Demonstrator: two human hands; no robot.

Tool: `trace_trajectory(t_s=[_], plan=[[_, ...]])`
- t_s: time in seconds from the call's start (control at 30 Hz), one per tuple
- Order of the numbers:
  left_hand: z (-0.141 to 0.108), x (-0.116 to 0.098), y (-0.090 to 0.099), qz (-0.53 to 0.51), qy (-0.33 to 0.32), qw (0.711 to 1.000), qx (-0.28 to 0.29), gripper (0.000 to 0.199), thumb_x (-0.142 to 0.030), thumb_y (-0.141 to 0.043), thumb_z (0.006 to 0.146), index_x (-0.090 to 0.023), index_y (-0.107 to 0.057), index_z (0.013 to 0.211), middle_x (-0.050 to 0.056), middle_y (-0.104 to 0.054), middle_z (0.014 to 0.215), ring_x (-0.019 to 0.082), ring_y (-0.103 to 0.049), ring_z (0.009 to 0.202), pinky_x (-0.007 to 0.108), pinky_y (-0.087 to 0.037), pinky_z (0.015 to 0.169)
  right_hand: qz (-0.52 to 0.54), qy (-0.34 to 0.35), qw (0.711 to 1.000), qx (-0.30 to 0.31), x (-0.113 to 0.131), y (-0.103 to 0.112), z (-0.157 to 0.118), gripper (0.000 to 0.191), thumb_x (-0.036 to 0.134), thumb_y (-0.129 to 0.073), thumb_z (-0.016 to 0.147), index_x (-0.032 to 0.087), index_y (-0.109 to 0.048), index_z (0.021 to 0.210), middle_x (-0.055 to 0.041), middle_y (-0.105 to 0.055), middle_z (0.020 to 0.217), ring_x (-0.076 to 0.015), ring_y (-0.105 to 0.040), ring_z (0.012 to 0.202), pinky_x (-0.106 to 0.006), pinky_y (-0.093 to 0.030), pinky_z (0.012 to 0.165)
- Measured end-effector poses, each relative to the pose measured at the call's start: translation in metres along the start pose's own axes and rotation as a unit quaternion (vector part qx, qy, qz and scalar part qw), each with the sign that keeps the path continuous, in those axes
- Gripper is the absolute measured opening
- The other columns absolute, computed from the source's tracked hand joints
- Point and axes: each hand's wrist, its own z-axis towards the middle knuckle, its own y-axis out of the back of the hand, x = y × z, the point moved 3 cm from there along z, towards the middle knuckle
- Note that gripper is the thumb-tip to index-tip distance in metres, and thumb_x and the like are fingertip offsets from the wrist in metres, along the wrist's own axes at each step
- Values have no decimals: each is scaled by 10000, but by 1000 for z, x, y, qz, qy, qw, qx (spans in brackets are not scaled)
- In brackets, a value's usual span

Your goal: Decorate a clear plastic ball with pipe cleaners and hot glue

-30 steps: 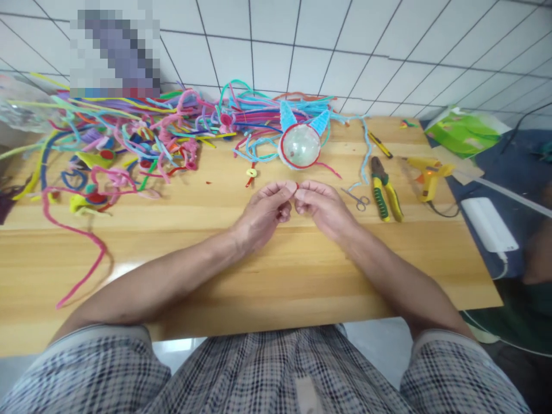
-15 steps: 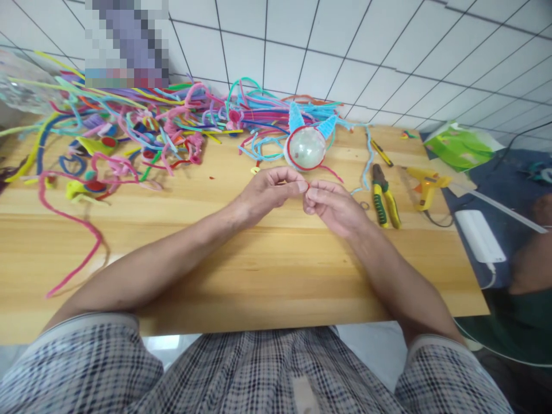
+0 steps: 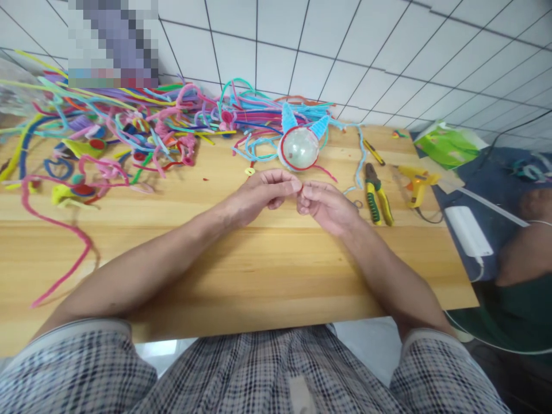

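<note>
Red and mostly hidden, a tiny red piece (image 3: 301,187) sits where our two hands meet, above the pale, wood-grained tabletop (image 3: 259,276). Our left hand (image 3: 268,196) pinches it between thumb and forefinger, and our right hand (image 3: 323,206) closes on it from the other side, the tips of both hands touching or nearly so; we cannot tell the piece's full shape. Just beyond our hands rests a clear, shiny, round form rimmed in red (image 3: 301,149), with two fuzzy light-blue points (image 3: 288,118) rising from its far side. Near our left hand we see a small pale-yellow ring (image 3: 249,171). Close to our right hand lie silver scissors (image 3: 357,204), partly covered by it, and then pliers with green and yellow handles (image 3: 379,200). Behind those are a slim yellow-and-black cutter (image 3: 374,152) and a wavy light-blue fuzzy strand (image 3: 361,155); farther right lies a yellow glue gun (image 3: 416,184). Along the tiled white wall (image 3: 280,34) spreads a tangled heap of many-coloured fuzzy stems (image 3: 267,106), and well to our left one long, bent pink fuzzy stem (image 3: 84,236) reaches toward us.
</note>
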Motion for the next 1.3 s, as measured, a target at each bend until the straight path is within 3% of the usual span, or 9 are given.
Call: trace_trajectory(t_s=[0.13,0.4,0.57,0.73,0.9,1.03,1.3], plan=[[1,-2,3,35,-28,999,9,384,-444,-1055,734,-169,-795,794,-17,-630,641,63,-413,533,220,-282,500,-4,-13,1000,11,1,-3,-2,420,466,-1002,756,203,-679,705,37,-594,675,-102,-520,634,-243,-465,604],[-7,7,-9,-31,-31,997,-56,398,-455,-1040,747,-169,-766,788,-29,-631,643,56,-396,504,234,-248,479,-11,2,1000,-9,-2,-3,0,470,526,-1030,718,212,-680,741,41,-594,703,-108,-511,646,-259,-439,611],[-18,13,-21,-104,16,990,-94,369,-395,-1001,818,-170,-716,753,-59,-533,552,53,-370,483,209,-272,484,-32,31,998,-42,-10,-10,-1,506,598,-1019,721,222,-685,772,38,-601,727,-117,-510,663,-276,-418,631],[-21,19,-26,-153,43,977,-138,286,-327,-954,819,-175,-712,806,-43,-620,649,50,-426,491,196,-292,476,-33,45,996,-68,-9,-11,0,436,540,-980,737,224,-680,735,38,-602,688,-116,-512,645,-276,-424,634],[-12,16,-16,-54,22,993,-105,341,-385,-997,719,-176,-753,834,-54,-616,646,57,-443,498,212,-313,479,-39,28,998,-50,4,3,1,276,377,-880,736,218,-665,665,33,-602,651,-112,-524,619,-264,-411,607],[-8,10,-11,13,10,997,-71,420,-415,-1048,645,-179,-752,828,-53,-645,683,51,-440,517,220,-297,486,-51,11,998,-31,7,7,1,226,340,-847,726,212,-675,657,30,-606,641,-113,-528,622,-256,-421,605],[-13,13,-15,-52,2,995,-90,377,-433,-1026,710,-198,-757,831,-81,-503,545,65,-360,491,226,-264,489,-20,-2,1000,-22,-2,-4,0,512,575,-1013,722,211,-654,684,35,-585,673,-107,-521,624,-266,-420,593]])
